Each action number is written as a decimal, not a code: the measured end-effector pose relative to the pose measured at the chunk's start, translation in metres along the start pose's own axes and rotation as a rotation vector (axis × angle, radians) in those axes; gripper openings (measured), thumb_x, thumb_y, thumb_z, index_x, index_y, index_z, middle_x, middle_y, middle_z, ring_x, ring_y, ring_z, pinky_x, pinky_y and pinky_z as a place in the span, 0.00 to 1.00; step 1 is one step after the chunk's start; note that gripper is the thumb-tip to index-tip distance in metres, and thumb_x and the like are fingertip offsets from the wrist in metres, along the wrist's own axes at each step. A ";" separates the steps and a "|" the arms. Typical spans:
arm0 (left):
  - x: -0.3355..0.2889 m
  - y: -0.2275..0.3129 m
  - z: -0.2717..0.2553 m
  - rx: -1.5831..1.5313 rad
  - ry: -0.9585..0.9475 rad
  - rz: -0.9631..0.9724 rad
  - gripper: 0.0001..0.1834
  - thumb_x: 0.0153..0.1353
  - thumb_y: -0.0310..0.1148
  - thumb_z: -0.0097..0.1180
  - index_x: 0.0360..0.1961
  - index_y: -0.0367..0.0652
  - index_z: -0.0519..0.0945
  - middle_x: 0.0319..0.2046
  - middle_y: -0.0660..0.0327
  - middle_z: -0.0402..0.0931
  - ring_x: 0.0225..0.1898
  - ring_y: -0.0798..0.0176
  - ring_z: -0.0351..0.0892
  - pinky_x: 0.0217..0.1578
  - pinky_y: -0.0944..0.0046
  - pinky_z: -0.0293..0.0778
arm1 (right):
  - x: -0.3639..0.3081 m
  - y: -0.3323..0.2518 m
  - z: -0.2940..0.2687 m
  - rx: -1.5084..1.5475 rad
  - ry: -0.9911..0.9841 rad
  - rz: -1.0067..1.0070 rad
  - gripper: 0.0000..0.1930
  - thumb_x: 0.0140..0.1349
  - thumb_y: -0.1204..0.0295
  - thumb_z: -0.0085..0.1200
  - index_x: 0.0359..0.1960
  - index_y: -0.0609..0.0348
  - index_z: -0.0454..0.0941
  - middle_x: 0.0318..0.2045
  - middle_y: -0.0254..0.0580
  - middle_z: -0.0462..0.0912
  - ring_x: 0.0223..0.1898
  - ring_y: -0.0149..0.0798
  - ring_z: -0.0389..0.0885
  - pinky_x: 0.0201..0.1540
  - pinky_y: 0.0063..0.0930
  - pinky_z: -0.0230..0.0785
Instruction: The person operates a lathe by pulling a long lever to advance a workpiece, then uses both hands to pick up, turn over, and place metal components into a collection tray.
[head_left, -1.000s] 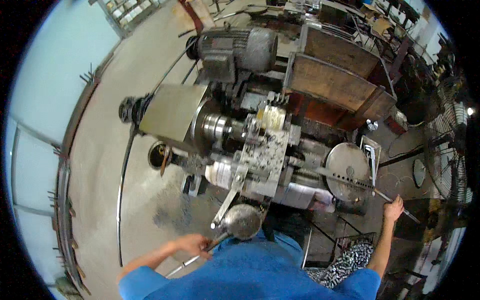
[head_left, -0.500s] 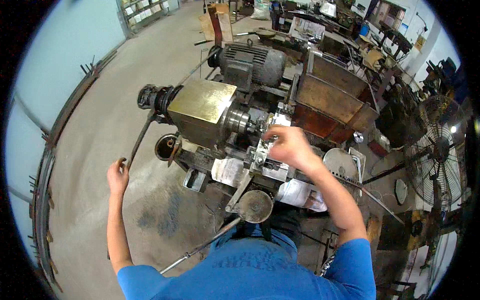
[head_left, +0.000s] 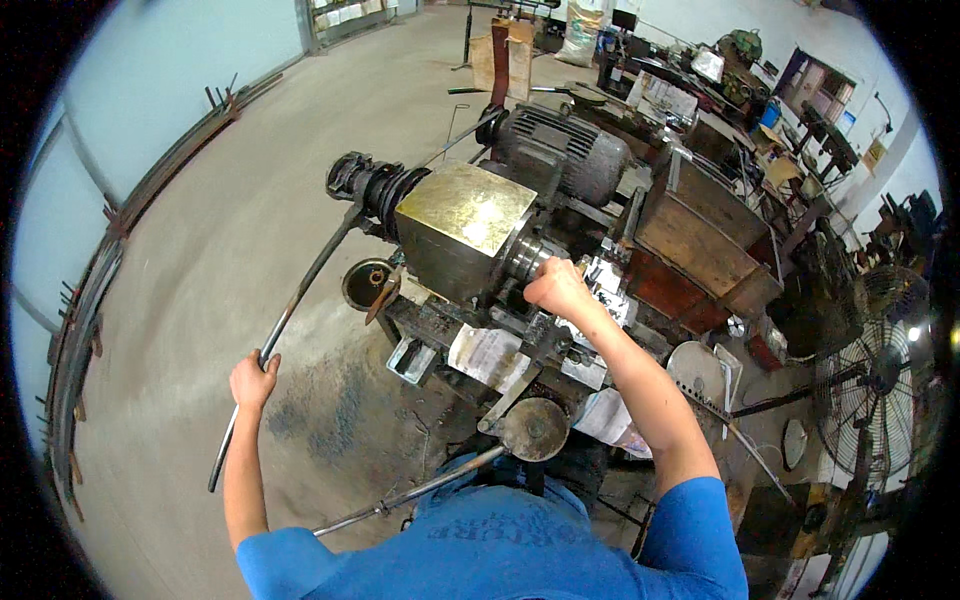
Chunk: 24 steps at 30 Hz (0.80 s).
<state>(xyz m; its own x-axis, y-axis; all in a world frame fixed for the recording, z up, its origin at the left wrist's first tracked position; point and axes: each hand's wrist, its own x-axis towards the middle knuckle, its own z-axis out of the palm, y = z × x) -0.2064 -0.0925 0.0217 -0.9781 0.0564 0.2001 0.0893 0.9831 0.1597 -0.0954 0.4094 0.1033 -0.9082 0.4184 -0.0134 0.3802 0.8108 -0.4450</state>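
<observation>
Two bare hands are at work on a lathe-like machine. The left hand is curled round a long bar, which slants from the ribbed black hub at the machine's left end down toward the near left. The right hand is bunched, fingers drawn in, right at the bright round chuck; its fingertips are hidden behind the knuckles, so I cannot tell whether they pinch anything.

That closeness is the main hazard, I judge: if the chuck were to turn while the fingers are against it (I cannot tell whether it is spinning), skin could be caught. A slip or an early push of the long bar might cause that, supposing it works the drive. Sharp edges about the metal slide, just right of the knuckles, could also nick the forearm.

Beyond the hands stands the box-shaped housing with its brassy lid, and behind it a finned grey motor. A second bar runs near the body from beside a round disc. Pale sheets lie over the near side of the machine. To the right are a rusty metal bin and a caged fan. The concrete floor is stained dark near left, and metal rods line the pale left wall.
</observation>
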 end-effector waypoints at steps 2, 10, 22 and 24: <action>0.003 -0.005 0.001 -0.001 0.037 0.009 0.21 0.48 0.50 0.57 0.22 0.40 0.74 0.19 0.49 0.74 0.26 0.44 0.75 0.28 0.50 0.70 | -0.006 -0.008 -0.004 -0.008 -0.009 -0.039 0.13 0.35 0.71 0.48 0.22 0.65 0.79 0.25 0.63 0.77 0.33 0.58 0.78 0.41 0.39 0.70; 0.040 -0.018 0.010 0.048 -0.012 0.039 0.20 0.49 0.48 0.56 0.22 0.39 0.77 0.21 0.47 0.75 0.28 0.42 0.75 0.30 0.50 0.70 | -0.010 0.008 -0.021 -0.356 0.049 -0.208 0.15 0.33 0.68 0.54 0.24 0.65 0.79 0.36 0.55 0.77 0.40 0.56 0.76 0.44 0.41 0.70; -0.033 0.049 -0.004 -0.097 -0.074 -0.174 0.24 0.45 0.51 0.60 0.22 0.37 0.76 0.22 0.49 0.75 0.28 0.45 0.76 0.31 0.54 0.70 | 0.009 0.025 -0.018 -0.305 -0.040 -0.241 0.12 0.35 0.72 0.55 0.25 0.64 0.80 0.29 0.56 0.80 0.35 0.52 0.79 0.40 0.39 0.73; -0.036 0.062 -0.010 -0.169 -0.124 -0.227 0.24 0.45 0.51 0.60 0.21 0.37 0.74 0.21 0.50 0.74 0.27 0.46 0.76 0.31 0.54 0.69 | 0.010 0.020 -0.019 -0.259 -0.066 -0.183 0.12 0.34 0.71 0.56 0.24 0.64 0.80 0.29 0.56 0.80 0.36 0.52 0.79 0.40 0.39 0.73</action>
<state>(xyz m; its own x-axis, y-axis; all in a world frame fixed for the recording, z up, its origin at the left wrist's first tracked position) -0.1637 -0.0350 0.0337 -0.9911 -0.1308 0.0230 -0.1147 0.9307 0.3474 -0.0938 0.4376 0.1117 -0.9718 0.2353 -0.0154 0.2334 0.9509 -0.2031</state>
